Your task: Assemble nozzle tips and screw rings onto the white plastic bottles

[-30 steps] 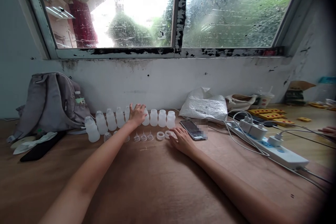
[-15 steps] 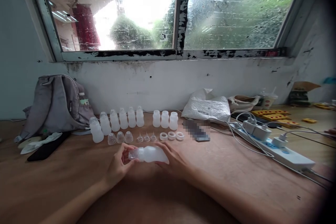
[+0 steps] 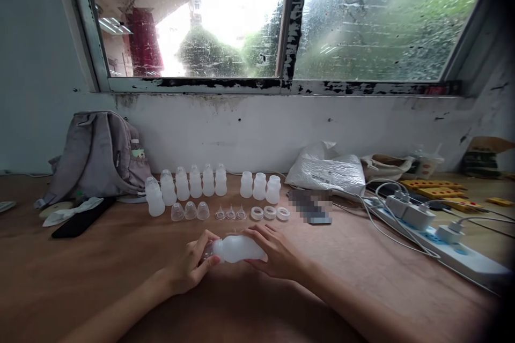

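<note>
Between my two hands a frosted white baby bottle [image 3: 237,249] lies on its side above the table. My left hand [image 3: 189,265] grips its clear cap end [image 3: 208,251], pointing left, with thumb and fingers. Around the base end is my right hand [image 3: 279,254], fingers over the top and thumb below. Beyond them sit three clear dome caps [image 3: 190,211], three teats [image 3: 230,214] and three white collar rings [image 3: 270,214]. Behind these stand several capped bottles [image 3: 195,182] at left and three open bottles [image 3: 259,187] at right.
A grey backpack [image 3: 102,158] leans on the wall at left, a black phone [image 3: 83,218] before it. To the right are a silver plastic bag [image 3: 328,167], a blurred-out object [image 3: 311,206] and a power strip [image 3: 462,254] with plugs and trailing cables.
The view has swung a little left, so everything sits further right. Both hands keep hold of the bottle, and my left fingers now cover more of its clear cap.
</note>
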A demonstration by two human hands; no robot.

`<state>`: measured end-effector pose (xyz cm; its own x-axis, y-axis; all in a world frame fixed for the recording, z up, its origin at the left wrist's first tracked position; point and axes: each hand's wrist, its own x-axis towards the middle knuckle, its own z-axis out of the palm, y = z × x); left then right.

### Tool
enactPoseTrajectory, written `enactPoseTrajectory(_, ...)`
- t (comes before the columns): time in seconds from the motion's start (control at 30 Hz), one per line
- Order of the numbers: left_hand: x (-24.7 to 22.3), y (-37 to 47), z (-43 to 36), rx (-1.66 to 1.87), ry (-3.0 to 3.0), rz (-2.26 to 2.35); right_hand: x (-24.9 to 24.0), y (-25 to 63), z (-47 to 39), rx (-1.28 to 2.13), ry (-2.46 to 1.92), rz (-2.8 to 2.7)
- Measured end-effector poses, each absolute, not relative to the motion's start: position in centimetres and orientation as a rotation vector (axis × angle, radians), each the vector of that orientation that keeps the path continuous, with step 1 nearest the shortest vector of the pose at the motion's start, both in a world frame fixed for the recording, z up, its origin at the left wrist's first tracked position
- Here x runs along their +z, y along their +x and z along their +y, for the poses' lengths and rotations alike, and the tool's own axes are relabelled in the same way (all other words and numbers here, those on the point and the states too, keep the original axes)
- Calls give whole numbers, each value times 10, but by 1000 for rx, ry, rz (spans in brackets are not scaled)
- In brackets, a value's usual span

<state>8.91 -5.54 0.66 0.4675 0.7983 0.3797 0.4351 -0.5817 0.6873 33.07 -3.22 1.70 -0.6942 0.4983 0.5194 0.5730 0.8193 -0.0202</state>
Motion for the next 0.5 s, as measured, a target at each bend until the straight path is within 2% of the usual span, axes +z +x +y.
enactPoseTrajectory(0.2, 5, 88, -51, 846, 1653, 960, 17, 339, -27, -294, -755, -2462)
enactPoseTrajectory(0.3, 6, 72, -39, 933, 1488, 1066, 17, 360, -12, -355, -857, -2317)
enactPoseTrajectory(0.5, 18, 28, -14, 1358, 1907, 1507, 12, 389, 15, -372, -1102, -2092)
